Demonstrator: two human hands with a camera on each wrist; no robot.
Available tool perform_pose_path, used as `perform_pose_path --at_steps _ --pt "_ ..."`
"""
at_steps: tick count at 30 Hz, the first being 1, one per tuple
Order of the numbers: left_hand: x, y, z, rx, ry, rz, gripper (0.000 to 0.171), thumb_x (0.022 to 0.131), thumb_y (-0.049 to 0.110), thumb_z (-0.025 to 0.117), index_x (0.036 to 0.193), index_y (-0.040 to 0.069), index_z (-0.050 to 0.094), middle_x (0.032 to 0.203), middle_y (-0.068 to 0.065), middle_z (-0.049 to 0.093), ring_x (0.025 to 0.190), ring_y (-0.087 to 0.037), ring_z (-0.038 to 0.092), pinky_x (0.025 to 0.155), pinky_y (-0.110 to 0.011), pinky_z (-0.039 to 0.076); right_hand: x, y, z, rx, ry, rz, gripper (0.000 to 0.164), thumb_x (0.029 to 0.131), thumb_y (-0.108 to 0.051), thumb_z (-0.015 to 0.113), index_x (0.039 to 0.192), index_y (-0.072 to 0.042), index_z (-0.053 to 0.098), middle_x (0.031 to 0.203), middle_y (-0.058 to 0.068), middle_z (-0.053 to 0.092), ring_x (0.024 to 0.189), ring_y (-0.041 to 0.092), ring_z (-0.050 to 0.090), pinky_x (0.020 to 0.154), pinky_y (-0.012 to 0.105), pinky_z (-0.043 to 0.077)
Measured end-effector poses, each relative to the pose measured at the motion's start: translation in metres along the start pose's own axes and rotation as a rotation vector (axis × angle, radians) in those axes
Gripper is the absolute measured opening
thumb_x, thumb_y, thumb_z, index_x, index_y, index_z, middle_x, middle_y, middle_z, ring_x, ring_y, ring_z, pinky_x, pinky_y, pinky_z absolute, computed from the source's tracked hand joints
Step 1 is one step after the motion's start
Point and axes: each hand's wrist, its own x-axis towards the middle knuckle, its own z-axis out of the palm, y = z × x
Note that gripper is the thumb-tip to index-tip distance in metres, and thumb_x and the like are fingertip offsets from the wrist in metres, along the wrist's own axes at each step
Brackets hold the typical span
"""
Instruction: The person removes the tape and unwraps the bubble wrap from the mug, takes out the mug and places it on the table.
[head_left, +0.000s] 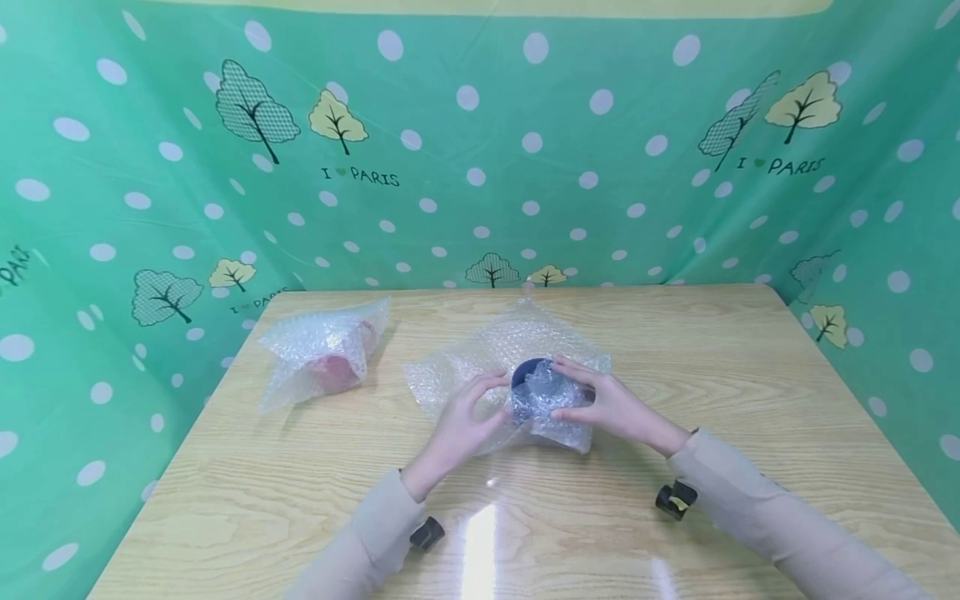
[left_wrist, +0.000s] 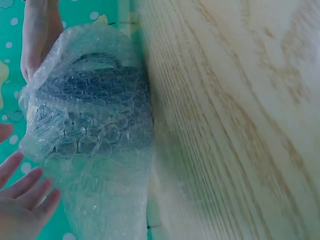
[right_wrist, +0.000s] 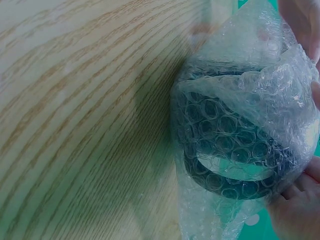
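Observation:
A dark blue mug (head_left: 527, 371) stands near the middle of the table with bubble wrap (head_left: 517, 329) around it, a crumpled part tucked into its mouth. Through the clear film, the right wrist view shows the mug's handle (right_wrist: 270, 182). My right hand (head_left: 615, 404) holds the wrapped mug from the right, fingers at the far rim and thumb in front. On the other side my left hand (head_left: 463, 421) hovers close to the wrap, fingers spread and loosely bent. The left wrist view shows its fingertips (left_wrist: 35, 175) a little apart from the film.
A second bubble-wrapped bundle (head_left: 322, 350) lies at the back left, with something reddish inside. Loose wrap spreads behind and left of the mug. A green dotted cloth (head_left: 480, 125) hangs along the back and sides of the wooden table (head_left: 285, 500).

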Motion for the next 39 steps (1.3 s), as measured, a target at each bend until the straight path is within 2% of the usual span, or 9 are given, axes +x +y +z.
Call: perform_pose_path --at_steps 10,16,26,39 --pt "0.000 -0.001 0.005 0.045 -0.032 0.077 0.035 0.076 0.015 0.068 0.107 0.003 0.058 0.125 -0.015 0.050 0.116 -0.028 0.046 0.099 -0.041 0.034 0.000 -0.001 0.000 0.000 0.000 0.001 0.075 0.070 -0.038 0.071 0.132 -0.007 0.040 0.141 0.010 0.029 0.126 0.036 0.028 0.101 0.052 0.024" --pt "0.000 0.000 0.008 0.057 -0.043 0.096 0.034 0.076 0.013 0.067 0.106 0.002 0.059 0.126 -0.012 0.050 0.116 -0.026 0.046 0.100 -0.038 0.034 0.000 -0.001 -0.001 -0.007 -0.002 0.008 0.075 0.070 -0.038 0.071 0.132 -0.008 0.040 0.141 0.010 0.029 0.126 0.036 0.027 0.100 0.054 0.023" --pt "0.002 -0.005 0.013 0.084 0.000 0.210 0.027 0.075 0.012 0.068 0.098 0.000 0.061 0.117 -0.014 0.056 0.111 -0.027 0.051 0.098 -0.034 0.037 0.001 0.000 0.000 -0.011 0.001 0.001 0.075 0.070 -0.039 0.071 0.131 -0.008 0.041 0.141 0.011 0.029 0.126 0.037 0.027 0.100 0.055 0.023" --pt "0.003 -0.004 0.015 0.148 0.021 0.242 0.023 0.075 0.013 0.069 0.094 0.002 0.063 0.111 -0.013 0.060 0.107 -0.026 0.054 0.096 -0.032 0.039 0.001 0.001 0.000 -0.005 0.001 -0.002 0.075 0.070 -0.038 0.070 0.132 -0.008 0.041 0.142 0.009 0.028 0.127 0.035 0.026 0.101 0.054 0.022"
